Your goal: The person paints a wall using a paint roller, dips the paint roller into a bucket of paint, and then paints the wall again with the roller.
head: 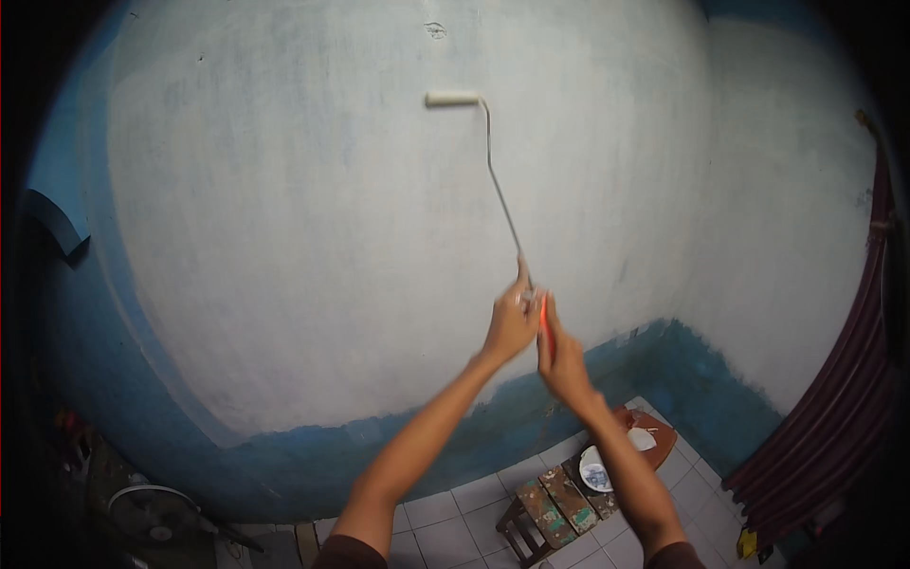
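Note:
Both my hands are on a long-framed paint roller. My right hand (567,359) grips its orange handle (547,328), while my left hand (513,321) is closed around the lower end of the metal rod (505,204), with one finger stretched up along it. The pale roller sleeve (453,99) lies level against the upper wall (341,235), slightly blurred. That wall carries a streaky whitish coat, with bluish tones showing through in its upper part. Along the bottom and left side a blue-green band (313,466) stays visible.
Below me a paint-splattered wooden bench (557,506) stands on white floor tiles (430,511). It holds a white paint tub (596,471). Beside it is a brown stool or small table (662,437). A maroon curtain (828,384) hangs at right; a fan (155,513) is lower left.

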`<state>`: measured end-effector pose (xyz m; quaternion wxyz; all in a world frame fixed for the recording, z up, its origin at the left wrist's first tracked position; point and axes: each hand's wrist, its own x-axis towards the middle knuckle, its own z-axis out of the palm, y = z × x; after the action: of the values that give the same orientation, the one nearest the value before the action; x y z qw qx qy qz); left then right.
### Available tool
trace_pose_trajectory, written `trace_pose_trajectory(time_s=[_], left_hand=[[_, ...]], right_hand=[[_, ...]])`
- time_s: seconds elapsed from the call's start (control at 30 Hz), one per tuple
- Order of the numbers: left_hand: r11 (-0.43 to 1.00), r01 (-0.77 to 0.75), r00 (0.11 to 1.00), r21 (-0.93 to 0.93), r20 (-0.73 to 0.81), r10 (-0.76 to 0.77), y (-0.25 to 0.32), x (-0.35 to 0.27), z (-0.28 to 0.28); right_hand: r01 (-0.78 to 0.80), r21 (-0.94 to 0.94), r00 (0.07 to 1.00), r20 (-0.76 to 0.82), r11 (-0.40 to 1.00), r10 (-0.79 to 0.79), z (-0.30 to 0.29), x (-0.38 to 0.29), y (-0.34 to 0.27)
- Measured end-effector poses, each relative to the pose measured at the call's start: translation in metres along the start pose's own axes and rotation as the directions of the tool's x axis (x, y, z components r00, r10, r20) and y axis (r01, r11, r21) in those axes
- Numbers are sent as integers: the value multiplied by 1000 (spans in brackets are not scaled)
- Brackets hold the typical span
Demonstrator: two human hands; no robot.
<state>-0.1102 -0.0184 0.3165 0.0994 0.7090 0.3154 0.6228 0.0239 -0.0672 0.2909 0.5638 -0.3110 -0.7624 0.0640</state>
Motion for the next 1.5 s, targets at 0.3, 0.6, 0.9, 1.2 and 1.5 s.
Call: trace_pose_trajectory(time_s=[0.3, 0.6, 0.9, 1.2, 1.5], left_hand=[[763, 639, 759, -98, 242, -605, -23, -206, 27], [888, 446, 894, -112, 99, -437, -16, -157, 14], [874, 459, 888, -159, 41, -458, 3, -101, 13], [639, 699, 646, -322, -100, -757, -81, -267, 100], [588, 736, 569, -335, -165, -806, -87, -215, 109]], right_hand=[[-329, 80, 934, 171, 941, 312, 37, -202, 24], [-289, 167, 957, 42, 943, 286, 54, -147, 14], [-501, 549, 857, 206, 668, 473, 40, -110, 15], [-752, 365, 657, 345, 549, 671, 74, -302, 91], [-645, 211, 763, 247, 735, 598, 58, -250, 102]])
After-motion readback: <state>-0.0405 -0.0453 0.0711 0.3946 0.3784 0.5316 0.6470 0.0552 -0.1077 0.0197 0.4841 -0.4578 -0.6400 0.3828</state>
